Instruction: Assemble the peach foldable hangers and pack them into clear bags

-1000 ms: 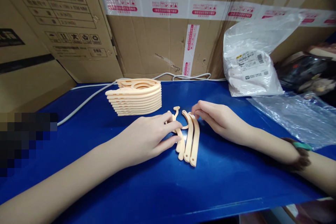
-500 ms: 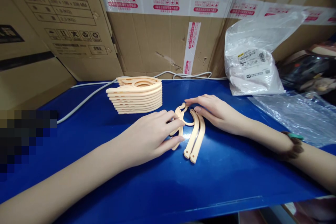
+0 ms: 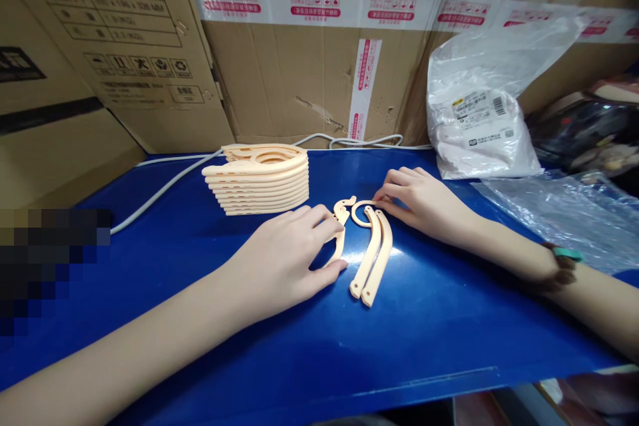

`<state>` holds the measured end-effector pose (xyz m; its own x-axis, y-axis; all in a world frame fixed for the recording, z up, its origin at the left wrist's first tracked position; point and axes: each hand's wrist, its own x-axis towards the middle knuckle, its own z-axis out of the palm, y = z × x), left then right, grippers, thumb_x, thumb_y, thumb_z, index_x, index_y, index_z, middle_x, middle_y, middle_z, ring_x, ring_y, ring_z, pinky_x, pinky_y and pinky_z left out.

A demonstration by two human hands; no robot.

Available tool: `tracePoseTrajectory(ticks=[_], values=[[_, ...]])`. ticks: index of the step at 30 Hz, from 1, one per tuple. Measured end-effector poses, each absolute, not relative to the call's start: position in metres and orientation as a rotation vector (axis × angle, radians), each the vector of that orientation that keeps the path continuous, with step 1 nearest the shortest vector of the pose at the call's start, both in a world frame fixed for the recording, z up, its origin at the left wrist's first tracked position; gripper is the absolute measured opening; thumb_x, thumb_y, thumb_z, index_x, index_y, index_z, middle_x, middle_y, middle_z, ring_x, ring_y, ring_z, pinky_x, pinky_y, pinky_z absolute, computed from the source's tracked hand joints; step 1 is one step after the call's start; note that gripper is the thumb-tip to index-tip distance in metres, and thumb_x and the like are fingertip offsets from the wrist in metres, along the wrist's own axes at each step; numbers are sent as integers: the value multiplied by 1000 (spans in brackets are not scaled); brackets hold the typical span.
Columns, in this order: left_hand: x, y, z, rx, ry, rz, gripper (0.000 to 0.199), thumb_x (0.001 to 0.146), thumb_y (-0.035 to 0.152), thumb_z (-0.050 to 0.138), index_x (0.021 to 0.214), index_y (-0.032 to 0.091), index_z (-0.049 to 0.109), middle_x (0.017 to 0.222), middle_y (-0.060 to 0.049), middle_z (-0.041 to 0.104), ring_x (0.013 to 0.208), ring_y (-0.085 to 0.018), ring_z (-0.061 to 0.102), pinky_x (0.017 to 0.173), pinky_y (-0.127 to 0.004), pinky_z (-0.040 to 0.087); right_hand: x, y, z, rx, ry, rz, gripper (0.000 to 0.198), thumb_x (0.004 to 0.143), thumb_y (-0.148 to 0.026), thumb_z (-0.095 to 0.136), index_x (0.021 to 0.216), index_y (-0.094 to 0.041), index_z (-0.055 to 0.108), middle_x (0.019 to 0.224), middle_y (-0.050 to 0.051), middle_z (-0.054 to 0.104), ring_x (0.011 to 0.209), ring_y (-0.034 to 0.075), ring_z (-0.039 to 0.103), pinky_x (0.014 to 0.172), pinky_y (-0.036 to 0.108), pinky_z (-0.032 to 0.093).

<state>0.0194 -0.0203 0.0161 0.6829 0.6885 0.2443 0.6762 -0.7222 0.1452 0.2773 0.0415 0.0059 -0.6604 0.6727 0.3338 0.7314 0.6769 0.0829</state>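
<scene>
Several cream plastic parts, which look like pieces of a folding hanger, lie on the blue table. My left hand curls around a hook-shaped piece, its thumb and fingers at the curved lower part; the fingers partly hide it. Just right of that, a ring-shaped piece reaches under the fingertips of my right hand, which pinch its right end. Two curved hanger arms, each with a hole at the ends, lie side by side between my hands, overlapping the ring's near side.
A neat stack of folded hangers stands at the back left. Behind it runs a white cable along large cardboard boxes. A filled plastic bag and clear plastic film lie at the right. The table's front edge is close.
My right hand has moved right and slightly back. The ring-shaped piece has shifted right, apart from the hook-shaped piece. My left hand and the two arms have hardly moved.
</scene>
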Motion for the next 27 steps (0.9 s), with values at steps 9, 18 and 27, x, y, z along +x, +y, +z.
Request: tracePoseTrajectory(ticks=[9, 18, 27], values=[[12, -7, 11, 2923, 1130, 397, 27, 92, 7, 47, 112, 14, 64, 106, -8, 66, 98, -23, 63, 85, -38, 52, 275, 37, 9, -1510, -2271, 361, 23, 84, -39, 59, 76, -19, 69, 61, -2, 58, 56, 13, 50, 55, 29, 32], [13, -9, 14, 2940, 1124, 426, 28, 91, 8, 48, 112, 15, 65, 106, -7, 67, 96, -23, 64, 83, -38, 52, 276, 39, 6, -1501, -2098, 587, 21, 78, -38, 59, 76, -18, 66, 66, 3, 67, 59, 17, 57, 55, 29, 37], [13, -11, 18, 3059, 1144, 384, 21, 93, 17, 52, 101, 16, 71, 94, -6, 68, 85, -23, 65, 71, -36, 50, 276, 38, 4, -1355, -2110, 584, 20, 83, -38, 55, 78, -19, 58, 70, 1, 62, 65, 17, 55, 60, 29, 41]])
